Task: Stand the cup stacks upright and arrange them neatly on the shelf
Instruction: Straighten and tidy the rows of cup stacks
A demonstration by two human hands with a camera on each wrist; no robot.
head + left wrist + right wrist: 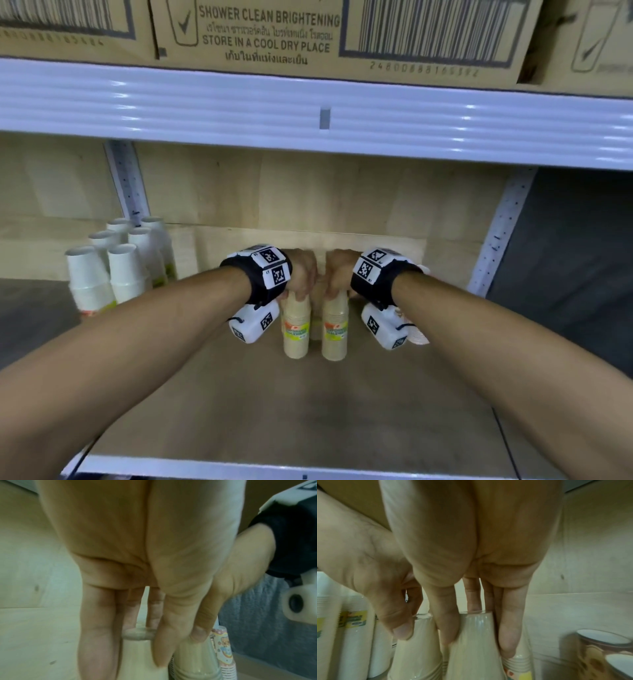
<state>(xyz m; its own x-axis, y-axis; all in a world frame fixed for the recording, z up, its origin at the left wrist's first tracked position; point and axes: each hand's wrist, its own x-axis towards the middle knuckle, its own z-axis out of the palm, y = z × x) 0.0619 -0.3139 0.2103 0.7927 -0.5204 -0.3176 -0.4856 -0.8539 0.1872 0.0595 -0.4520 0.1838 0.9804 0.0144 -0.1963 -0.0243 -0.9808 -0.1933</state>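
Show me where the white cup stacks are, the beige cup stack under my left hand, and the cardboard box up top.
white cup stacks point(125, 274): head view, side of a front stack.
beige cup stack point(296, 337): head view, label band below the left hand.
cardboard box point(267, 34): head view, printed front face.

On the shelf point(308, 411), two upright cup stacks stand side by side near the middle: the left stack point(296, 329) under the left hand point(303, 274), the right stack point(335, 329) under the right hand point(337, 272). A cluster of upright stacks point(116, 263) stands well apart at the far left. Cartons point(267, 34) sit on the shelf above.
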